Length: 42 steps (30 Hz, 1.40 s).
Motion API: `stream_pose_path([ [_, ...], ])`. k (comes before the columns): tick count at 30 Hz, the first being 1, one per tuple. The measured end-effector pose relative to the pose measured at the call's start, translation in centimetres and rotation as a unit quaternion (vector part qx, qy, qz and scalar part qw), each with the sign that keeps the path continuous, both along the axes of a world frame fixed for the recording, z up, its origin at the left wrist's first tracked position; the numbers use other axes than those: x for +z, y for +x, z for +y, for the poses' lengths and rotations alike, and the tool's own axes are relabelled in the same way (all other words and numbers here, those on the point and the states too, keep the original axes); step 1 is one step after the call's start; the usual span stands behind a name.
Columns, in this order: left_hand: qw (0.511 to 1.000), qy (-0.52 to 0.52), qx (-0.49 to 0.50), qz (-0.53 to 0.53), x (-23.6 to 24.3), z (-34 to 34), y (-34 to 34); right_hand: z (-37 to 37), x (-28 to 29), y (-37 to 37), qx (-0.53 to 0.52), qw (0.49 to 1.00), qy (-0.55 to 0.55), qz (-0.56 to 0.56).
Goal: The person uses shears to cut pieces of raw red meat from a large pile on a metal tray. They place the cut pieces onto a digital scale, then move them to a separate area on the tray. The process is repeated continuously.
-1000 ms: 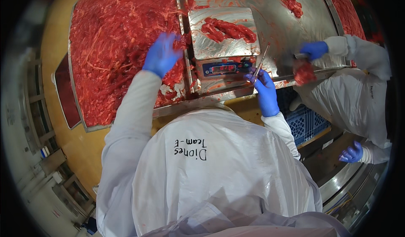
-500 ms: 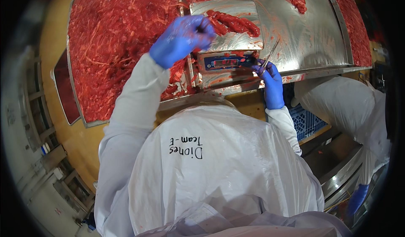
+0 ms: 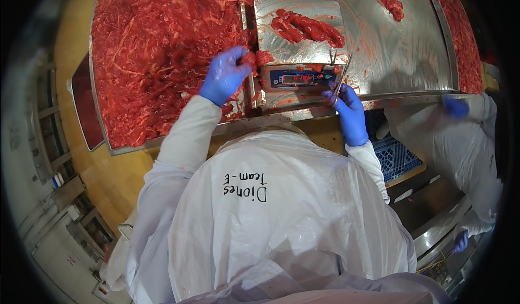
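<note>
My left hand (image 3: 223, 76), in a blue glove, is closed with a small piece of red meat (image 3: 248, 60) at its fingertips, over the right side of a big tray of raw red meat (image 3: 157, 60). My gloved right hand (image 3: 349, 112) grips a pair of thin metal scissors (image 3: 343, 76), blades apart and pointing away from me, beside the scale's display (image 3: 298, 79). On the steel weighing plate (image 3: 271, 14) lies a pile of meat strips (image 3: 307, 27). Another meat scrap (image 3: 264, 57) sits at the plate's near left corner.
A steel work surface (image 3: 401, 55) smeared red extends to the right, with a lump of meat (image 3: 390, 1) at its far side. Another meat tray (image 3: 457, 33) is at far right. A co-worker in white (image 3: 449, 136) stands at right, near a blue crate (image 3: 398, 158).
My left hand has moved from the weighing plate's left edge nearer to me, over the tray. The scissors' blades now show apart. The co-worker's gloved hand has appeared at the right.
</note>
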<state>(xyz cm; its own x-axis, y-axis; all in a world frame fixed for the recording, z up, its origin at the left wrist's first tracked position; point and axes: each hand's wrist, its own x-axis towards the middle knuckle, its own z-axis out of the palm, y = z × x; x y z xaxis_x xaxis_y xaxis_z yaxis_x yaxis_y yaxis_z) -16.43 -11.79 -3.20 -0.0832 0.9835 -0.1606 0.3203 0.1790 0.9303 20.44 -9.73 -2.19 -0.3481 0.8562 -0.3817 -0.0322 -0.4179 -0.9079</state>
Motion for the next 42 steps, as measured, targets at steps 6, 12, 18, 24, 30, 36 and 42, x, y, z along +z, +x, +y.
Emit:
stream_pose_path([
  [6, 0.985, -0.063, -0.119, -0.110, 10.5, 7.7, 5.8, 1.7, 0.9, -0.9, 0.003, 1.000, 0.020, 0.003],
  [12, 0.998, 0.053, 0.036, 0.015, 6.7, 6.4, -1.3, 0.3, 0.3, 2.5, -0.072, 0.997, 0.008, 0.003],
  [18, 0.975, 0.024, 0.177, 0.132, 1.2, 3.1, -5.0, 2.0, -0.1, 5.6, -0.123, 0.991, 0.032, -0.043],
  [24, 0.906, 0.248, -0.156, 0.306, 2.2, 10.5, 7.8, 8.8, 3.5, -4.7, 0.144, 0.984, 0.079, 0.062],
  [30, 0.967, 0.152, -0.079, 0.189, 5.6, 7.0, 5.4, 8.1, 4.4, -5.3, 0.171, 0.981, 0.087, 0.025],
  [36, 0.900, 0.193, -0.107, 0.376, 4.0, 4.3, 5.7, 4.4, 2.1, -3.2, 0.255, 0.954, -0.116, 0.104],
  [42, 0.900, 0.172, -0.137, 0.376, 5.3, 3.6, 5.1, 6.6, 1.5, -6.3, 0.206, 0.966, -0.140, 0.071],
])
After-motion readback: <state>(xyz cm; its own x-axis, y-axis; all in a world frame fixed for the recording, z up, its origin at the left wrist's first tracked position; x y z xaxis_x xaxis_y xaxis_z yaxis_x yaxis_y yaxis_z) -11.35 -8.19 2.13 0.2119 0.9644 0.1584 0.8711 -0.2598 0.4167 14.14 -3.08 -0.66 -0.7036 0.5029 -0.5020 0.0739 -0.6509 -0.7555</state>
